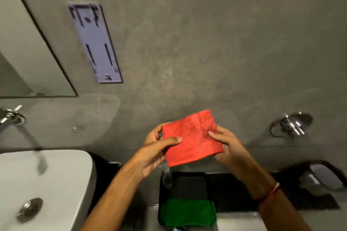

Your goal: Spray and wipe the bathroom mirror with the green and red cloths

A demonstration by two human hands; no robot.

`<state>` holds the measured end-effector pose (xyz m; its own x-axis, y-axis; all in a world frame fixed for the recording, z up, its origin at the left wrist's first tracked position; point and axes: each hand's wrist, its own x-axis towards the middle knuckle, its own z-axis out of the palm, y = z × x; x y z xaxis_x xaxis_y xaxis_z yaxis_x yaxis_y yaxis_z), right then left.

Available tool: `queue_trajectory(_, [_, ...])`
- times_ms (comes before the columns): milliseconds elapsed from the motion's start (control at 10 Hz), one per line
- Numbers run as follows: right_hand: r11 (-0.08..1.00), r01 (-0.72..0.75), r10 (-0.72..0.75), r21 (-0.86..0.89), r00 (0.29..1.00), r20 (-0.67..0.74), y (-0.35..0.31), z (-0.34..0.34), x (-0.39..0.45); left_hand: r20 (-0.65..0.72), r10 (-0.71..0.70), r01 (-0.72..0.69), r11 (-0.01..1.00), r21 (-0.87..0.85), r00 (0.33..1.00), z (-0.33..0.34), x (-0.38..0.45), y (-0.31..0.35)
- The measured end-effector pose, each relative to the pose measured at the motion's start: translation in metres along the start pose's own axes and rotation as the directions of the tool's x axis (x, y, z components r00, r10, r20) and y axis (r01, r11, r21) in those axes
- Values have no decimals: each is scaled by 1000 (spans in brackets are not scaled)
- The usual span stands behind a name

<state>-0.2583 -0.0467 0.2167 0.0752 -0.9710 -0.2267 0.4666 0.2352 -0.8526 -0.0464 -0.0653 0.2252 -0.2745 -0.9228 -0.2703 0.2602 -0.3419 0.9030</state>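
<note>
Head view. Both hands raised in front of the grey wall (206, 43), holding the red cloth (191, 137) between them, folded to a rough square and tilted, its far corner highest. Left hand (155, 152) pinches the cloth's left edge, thumb lying on the face, fingers behind. Right hand (227, 146) pinches the right edge the same way, thumb on top. Cloth's lower edge hangs free just above the hands' wrists.

Below the hands: a black tray (187, 184) on the dark counter, with the green cloth (187, 212) folded over its near end. A clear, blurred object stands at the tray's far left corner, just under the left hand; cannot tell what it is.

Left of the left hand: white basin (47, 184) with drain, tap (11, 116) above it. Mirror (28, 52) sits well up and left, its lower right corner well apart from the cloth. A pale wall bracket (93, 43) hangs between mirror and hands. Right of the right hand: chrome wall fitting (291, 124). Bare wall above the cloth.
</note>
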Motion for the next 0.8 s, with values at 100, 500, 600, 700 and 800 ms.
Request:
queue_trajectory(100, [984, -177, 174, -16, 977, -126, 61, -50, 5, -118, -89, 100, 991, 91, 989, -8, 17, -74])
queue_trajectory(500, [727, -565, 255, -389, 750, -611, 222, -160, 54, -250, -92, 252, 620, 743, 964, -7, 84, -247])
queue_trajectory(600, [616, -583, 272, -530, 788, -552, 236, -172, 55, -205, -199, 281, 517, 809, 958, -10, 91, -258])
queue_trajectory(700, [500, -505, 207, -704, 859, -468, 234, -176, 42, -115, -205, 186, 376, 908, 972, -12, 87, -263])
queue_trajectory(800, [264, -331, 60, -906, 943, -327, 223, -167, 30, 2, -54, 14, 290, 957, 999, -11, 75, -258])
